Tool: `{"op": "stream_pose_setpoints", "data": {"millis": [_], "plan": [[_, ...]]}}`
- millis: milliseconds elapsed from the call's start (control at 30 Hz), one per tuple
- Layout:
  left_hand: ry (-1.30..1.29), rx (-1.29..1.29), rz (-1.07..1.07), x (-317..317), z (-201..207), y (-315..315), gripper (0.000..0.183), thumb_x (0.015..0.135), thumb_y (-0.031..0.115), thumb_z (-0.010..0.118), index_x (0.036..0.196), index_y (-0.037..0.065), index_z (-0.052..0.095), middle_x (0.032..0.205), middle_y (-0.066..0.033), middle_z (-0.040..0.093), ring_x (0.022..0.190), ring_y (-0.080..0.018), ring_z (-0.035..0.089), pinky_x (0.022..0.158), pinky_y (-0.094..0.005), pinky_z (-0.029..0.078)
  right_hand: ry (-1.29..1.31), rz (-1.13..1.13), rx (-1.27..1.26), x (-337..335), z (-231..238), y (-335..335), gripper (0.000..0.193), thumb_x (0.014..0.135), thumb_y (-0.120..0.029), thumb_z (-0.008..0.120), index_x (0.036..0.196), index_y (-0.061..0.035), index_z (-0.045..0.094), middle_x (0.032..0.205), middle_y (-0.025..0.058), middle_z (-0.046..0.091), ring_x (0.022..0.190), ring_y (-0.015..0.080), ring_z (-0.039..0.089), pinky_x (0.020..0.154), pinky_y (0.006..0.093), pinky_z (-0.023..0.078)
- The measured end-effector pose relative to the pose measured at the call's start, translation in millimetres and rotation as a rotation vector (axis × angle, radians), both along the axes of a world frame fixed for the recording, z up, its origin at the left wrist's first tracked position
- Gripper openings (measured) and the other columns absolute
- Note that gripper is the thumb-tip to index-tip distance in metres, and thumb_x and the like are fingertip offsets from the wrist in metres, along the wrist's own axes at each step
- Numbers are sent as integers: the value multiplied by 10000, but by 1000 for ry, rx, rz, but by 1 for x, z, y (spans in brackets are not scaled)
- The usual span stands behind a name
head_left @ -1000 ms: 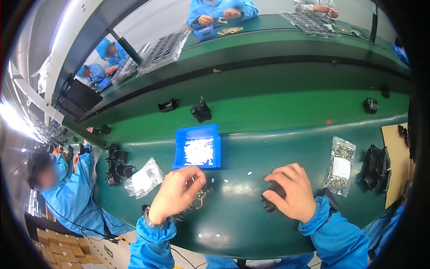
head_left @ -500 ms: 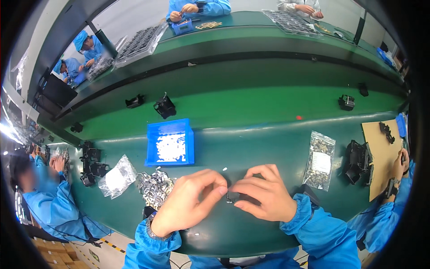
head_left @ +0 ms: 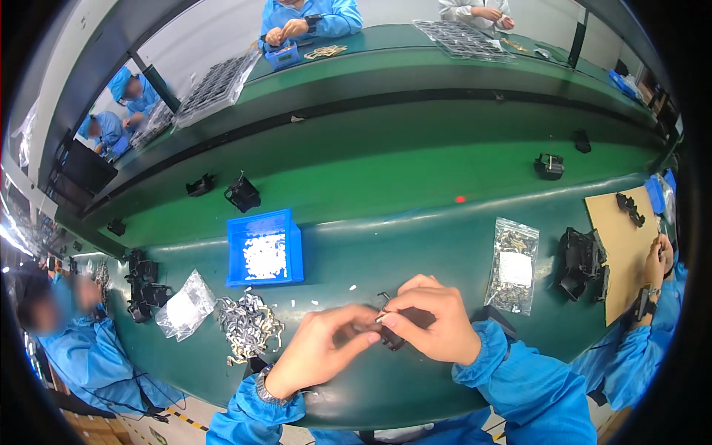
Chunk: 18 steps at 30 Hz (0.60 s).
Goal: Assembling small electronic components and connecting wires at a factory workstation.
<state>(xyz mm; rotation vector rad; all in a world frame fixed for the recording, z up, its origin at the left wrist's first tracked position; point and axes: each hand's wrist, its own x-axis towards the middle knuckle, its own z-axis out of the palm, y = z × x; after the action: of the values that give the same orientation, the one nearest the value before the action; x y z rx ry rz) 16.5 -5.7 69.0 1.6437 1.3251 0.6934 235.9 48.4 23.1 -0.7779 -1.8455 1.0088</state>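
Note:
Both hands meet over the green table in front of me. My left hand [head_left: 326, 348] curls with thumb and fingertips at a small black plastic part [head_left: 392, 340], which it appears to grip from the left. My right hand [head_left: 436, 320] is closed in a pinch above that part, with a small pale piece [head_left: 381, 319] at its fingertips. The fingers hide much of the black part. Left of my left hand lies a pile of small metal clips [head_left: 250, 326]. Beyond the pile stands a blue bin [head_left: 295, 252] holding many small white pieces.
Clear plastic bags lie at left [head_left: 185, 305] and right [head_left: 512, 267], the right one full of metal parts. Black housings sit at far left [head_left: 144, 285] and right [head_left: 581, 263], beside a cardboard sheet [head_left: 604, 222]. Co-workers sit at both sides and across the raised green shelf [head_left: 356, 170].
The black part now shows more between my hands, and a pale piece appears at my right fingertips. My right hand has closed into a pinch. The whole view has shifted slightly.

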Motion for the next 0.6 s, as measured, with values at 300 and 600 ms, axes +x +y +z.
{"op": "stream_pose_setpoints", "data": {"millis": [300,600], "plan": [[502,180,245,-41,12,-10,140,892,20,788,1025,-24,775,942,-149,794,904,-301,783,807,-416,600,-22,-91,-74,6,7,1,108,942,-149,799,961,-44,821,821,94,783,772,245,704,748,371,544],[470,736,208,35,7,2,196,780,37,873,956,60,790,905,-83,773,775,-278,736,703,-391,586,-58,-104,-189,5,14,-3,86,942,-77,793,993,-15,824,880,94,815,834,203,729,737,333,579]]}}
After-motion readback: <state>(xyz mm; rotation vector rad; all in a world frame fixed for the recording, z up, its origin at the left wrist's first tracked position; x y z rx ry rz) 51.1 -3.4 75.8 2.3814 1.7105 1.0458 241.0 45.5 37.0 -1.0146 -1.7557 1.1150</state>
